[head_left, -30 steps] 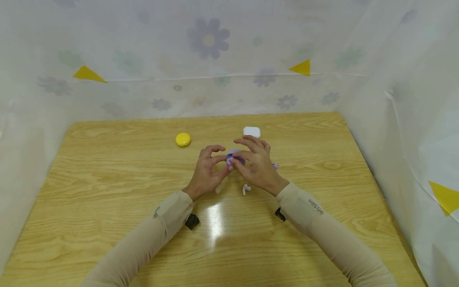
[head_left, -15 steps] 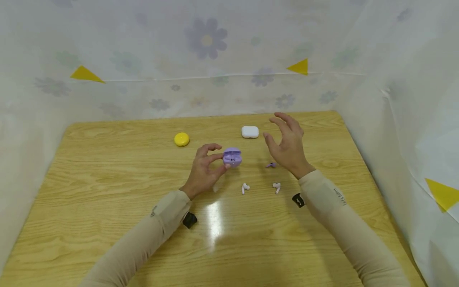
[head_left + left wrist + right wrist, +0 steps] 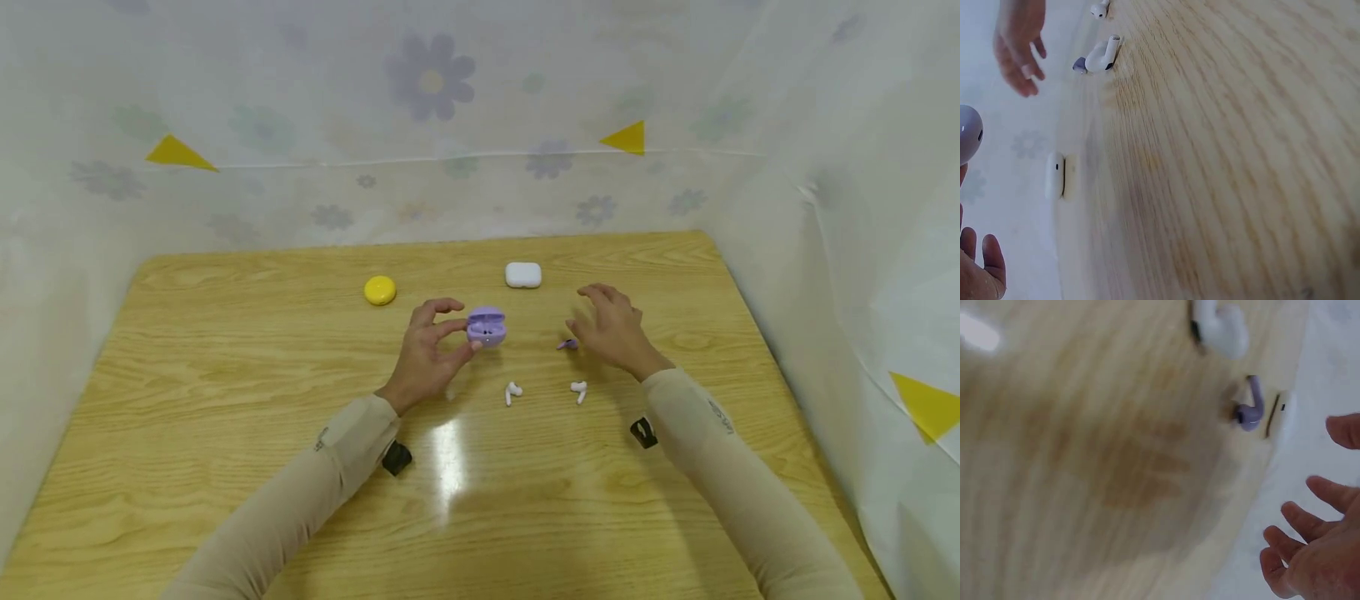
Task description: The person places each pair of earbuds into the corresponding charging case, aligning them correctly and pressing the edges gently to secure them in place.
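Observation:
My left hand [image 3: 429, 358] pinches a purple earbud case [image 3: 486, 337] between thumb and finger, its lid raised and its inside facing me. Part of that case [image 3: 969, 136] shows at the edge of the left wrist view. To the right, my right hand [image 3: 613, 332] hovers with fingers loosely bent and nothing in them. Just off its thumb a purple earbud [image 3: 568, 343] lies on the table; the right wrist view shows this earbud [image 3: 1250, 415] with its stem pointing away. Nearer to me lie two white earbuds, a left one [image 3: 513, 392] and a right one [image 3: 579, 390].
A closed white earbud case [image 3: 523, 275] sits behind the purple one. Farther left stands a round yellow case [image 3: 380, 291]. The wooden table [image 3: 225, 367] ends at a flower-printed white sheet [image 3: 480, 200] behind, and similar sheeting hangs at the right.
My right hand has drawn away from the purple case to the right, then lowered toward the purple earbud. The left hand keeps the open case in nearly the same spot.

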### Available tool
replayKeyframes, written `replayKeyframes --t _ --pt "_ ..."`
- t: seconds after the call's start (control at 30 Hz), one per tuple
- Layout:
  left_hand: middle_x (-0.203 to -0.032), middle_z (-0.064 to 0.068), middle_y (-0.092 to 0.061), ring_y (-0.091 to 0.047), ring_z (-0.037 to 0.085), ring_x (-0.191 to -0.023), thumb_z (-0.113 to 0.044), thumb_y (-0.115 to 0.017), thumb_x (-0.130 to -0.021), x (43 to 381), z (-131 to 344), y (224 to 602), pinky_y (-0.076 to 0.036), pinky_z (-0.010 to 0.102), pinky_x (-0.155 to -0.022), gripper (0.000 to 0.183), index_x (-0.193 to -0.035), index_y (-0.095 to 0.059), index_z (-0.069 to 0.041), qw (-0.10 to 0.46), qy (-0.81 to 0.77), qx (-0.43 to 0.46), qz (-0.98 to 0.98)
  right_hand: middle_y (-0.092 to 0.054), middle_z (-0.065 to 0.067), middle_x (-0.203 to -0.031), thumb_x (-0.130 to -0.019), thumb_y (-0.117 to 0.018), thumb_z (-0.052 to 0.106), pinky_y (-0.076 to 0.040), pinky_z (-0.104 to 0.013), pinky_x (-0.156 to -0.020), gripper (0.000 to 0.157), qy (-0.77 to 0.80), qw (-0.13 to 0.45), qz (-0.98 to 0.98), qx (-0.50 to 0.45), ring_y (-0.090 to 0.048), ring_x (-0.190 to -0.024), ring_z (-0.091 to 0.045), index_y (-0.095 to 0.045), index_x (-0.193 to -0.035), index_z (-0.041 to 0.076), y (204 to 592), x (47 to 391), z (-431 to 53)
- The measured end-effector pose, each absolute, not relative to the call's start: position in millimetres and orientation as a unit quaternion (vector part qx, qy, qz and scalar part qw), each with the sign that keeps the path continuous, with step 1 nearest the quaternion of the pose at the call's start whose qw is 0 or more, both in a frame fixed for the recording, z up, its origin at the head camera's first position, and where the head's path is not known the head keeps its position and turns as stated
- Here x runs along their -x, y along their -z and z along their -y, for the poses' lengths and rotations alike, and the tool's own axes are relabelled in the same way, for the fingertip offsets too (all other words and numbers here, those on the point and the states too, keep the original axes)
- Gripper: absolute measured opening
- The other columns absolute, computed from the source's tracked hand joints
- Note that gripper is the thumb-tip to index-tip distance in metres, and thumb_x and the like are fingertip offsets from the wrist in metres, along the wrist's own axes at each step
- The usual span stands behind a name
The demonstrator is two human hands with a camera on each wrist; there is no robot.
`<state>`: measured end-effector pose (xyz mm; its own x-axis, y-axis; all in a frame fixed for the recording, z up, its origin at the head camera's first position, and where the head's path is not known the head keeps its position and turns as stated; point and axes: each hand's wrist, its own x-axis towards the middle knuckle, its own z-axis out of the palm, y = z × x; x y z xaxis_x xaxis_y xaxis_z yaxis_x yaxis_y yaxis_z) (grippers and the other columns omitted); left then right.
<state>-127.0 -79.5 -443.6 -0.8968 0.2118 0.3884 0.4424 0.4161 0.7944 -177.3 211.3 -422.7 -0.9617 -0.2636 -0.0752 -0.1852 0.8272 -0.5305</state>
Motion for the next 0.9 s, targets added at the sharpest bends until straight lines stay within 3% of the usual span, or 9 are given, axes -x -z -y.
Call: replayKeyframes --t 0.2,0.43,0.9 --pt "-0.123 0.021 -0.054 -0.044 0.034 -0.119 -0.01 -0.075 -0.08 126.9 79.0 444.1 -0.033 0.059 -0.104 0.025 -0.1 -0.071 0.005 0.116 0.505 0.199 0.832 -0.037 -0.028 -0.146 -0.09 -0.06 0.025 -0.017 -0.074 -0.101 0.045 0.245 0.123 -0.953 0.127 -0.029 -0.134 -0.054 -0.052 -0.128 0.001 439.6 170.7 -218.5" --pt "-0.123 0.021 -0.054 -0.045 0.035 -0.118 -0.01 -0.076 -0.079 126.0 77.8 445.0 -0.034 0.059 -0.103 0.026 -0.1 -0.071 0.004 0.119 0.504 0.198 0.832 -0.046 -0.024 -0.141 -0.087 -0.064 0.022 -0.023 -0.073 -0.095 0.03 0.232 0.088 -0.956 0.157 -0.036 -0.13 -0.054 -0.064 -0.113 0.007 451.9 164.2 -221.2" --pt "-0.123 0.021 -0.054 -0.044 0.034 -0.119 -0.01 -0.075 -0.08 125.8 77.0 443.8 -0.033 0.059 -0.104 0.024 -0.1 -0.072 0.003 0.117 0.504 0.199 0.832 -0.049 -0.022 -0.14 -0.091 -0.064 0.023 -0.012 -0.074 -0.1 0.018 0.257 0.062 -0.952 0.153 -0.035 -0.132 -0.052 -0.07 -0.103 0.01 457.8 159.3 -222.8"
